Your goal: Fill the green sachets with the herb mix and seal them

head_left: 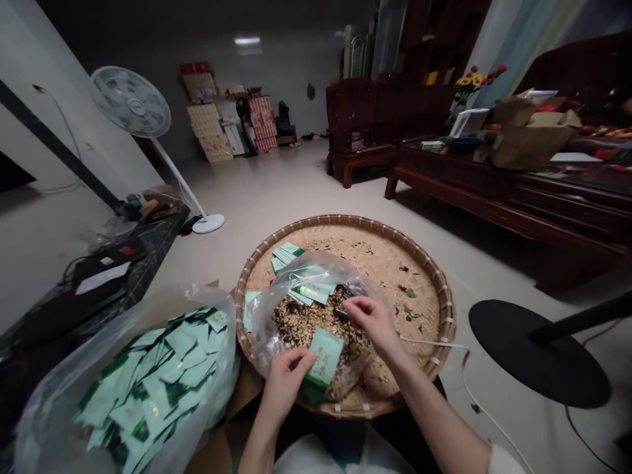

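Note:
My left hand (290,378) is closed, pinching a pale green paper sachet (326,352) with gold lettering by its left edge. Just right of and above it, my right hand (371,320) has its fingers pinched on a small dark tool (340,313); its exact kind is unclear. Both hands are over an open clear plastic bag (269,322) that holds a loose mix of pale grains and dark dried leaves (301,320). Several flat green sachets (313,291) lie at the mix's far side. Underneath is a round woven bamboo tray (340,219).
A large plastic bag (197,296) full of green sachets (158,375) stands at the left. More sachets (286,253) lie on the tray. A white cable (486,411) runs over its right rim. Nearby are a black round stand base (518,355), a white fan (131,102) and a wooden table (494,197).

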`<state>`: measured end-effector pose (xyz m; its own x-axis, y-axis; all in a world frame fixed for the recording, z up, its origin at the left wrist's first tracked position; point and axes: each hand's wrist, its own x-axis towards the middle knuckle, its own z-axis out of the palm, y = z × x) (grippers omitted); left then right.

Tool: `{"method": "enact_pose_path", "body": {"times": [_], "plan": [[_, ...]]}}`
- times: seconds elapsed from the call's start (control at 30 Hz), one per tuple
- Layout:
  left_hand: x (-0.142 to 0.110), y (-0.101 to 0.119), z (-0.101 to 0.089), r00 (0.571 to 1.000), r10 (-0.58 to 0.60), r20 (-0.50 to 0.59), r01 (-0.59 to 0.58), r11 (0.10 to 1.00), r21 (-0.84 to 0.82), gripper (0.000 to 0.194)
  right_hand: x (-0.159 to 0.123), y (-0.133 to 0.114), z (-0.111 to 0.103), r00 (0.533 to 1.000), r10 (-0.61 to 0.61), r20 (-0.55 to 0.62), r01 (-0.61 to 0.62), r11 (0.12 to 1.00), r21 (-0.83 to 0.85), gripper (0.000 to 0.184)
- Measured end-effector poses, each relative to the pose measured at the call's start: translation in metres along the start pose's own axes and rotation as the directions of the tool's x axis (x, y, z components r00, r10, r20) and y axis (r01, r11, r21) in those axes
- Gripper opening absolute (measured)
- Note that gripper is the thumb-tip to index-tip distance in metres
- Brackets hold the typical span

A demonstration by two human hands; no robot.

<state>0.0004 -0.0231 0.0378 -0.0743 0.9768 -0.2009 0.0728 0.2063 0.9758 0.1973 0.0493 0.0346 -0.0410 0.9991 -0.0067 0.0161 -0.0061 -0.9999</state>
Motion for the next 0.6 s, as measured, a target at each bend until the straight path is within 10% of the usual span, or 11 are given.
{"method": "enact_pose_path", "body": {"times": [0.07, 0.13, 0.23, 0.4, 0.47, 0.53, 0.6], "plan": [[-0.003, 0.004, -0.022, 0.953, -0.004, -0.304, -0.072, 0.969, -0.238, 0.028, 0.002, 0.006, -0.014, 0.996, 0.026, -0.080, -0.023, 0.999, 0.042, 0.043], [-0.006, 0.013, -0.043, 0.757, -0.019, -0.653, -0.360, 0.822, -0.442, 0.033, 0.001, 0.014, -0.023, 0.998, 0.068, -0.005, -0.068, 0.997, 0.021, 0.044], [-0.008, 0.027, -0.052, 0.714, -0.034, -0.700, -0.464, 0.726, -0.508, 0.040, -0.006, 0.027, -0.021, 0.987, 0.103, 0.120, -0.093, 0.992, -0.085, 0.041], [0.013, 0.023, -0.005, 0.970, 0.159, -0.182, -0.178, 0.979, -0.097, 0.027, -0.022, 0.034, -0.006, 0.978, -0.079, 0.194, 0.148, 0.918, -0.368, 0.021], [0.035, 0.018, 0.018, 0.967, 0.246, 0.066, -0.254, 0.910, 0.326, 0.020, -0.030, 0.033, -0.002, 0.964, -0.092, 0.251, 0.198, 0.878, -0.436, 0.020], [0.062, 0.014, 0.035, 0.926, 0.339, 0.165, -0.357, 0.648, 0.672, 0.022, -0.038, 0.033, 0.000, 0.954, -0.081, 0.289, 0.217, 0.850, -0.479, 0.019], [0.088, 0.012, 0.048, 0.924, 0.346, 0.163, -0.349, 0.586, 0.731, 0.031, -0.045, 0.034, 0.000, 0.950, -0.068, 0.304, 0.221, 0.835, -0.504, 0.018]]}}
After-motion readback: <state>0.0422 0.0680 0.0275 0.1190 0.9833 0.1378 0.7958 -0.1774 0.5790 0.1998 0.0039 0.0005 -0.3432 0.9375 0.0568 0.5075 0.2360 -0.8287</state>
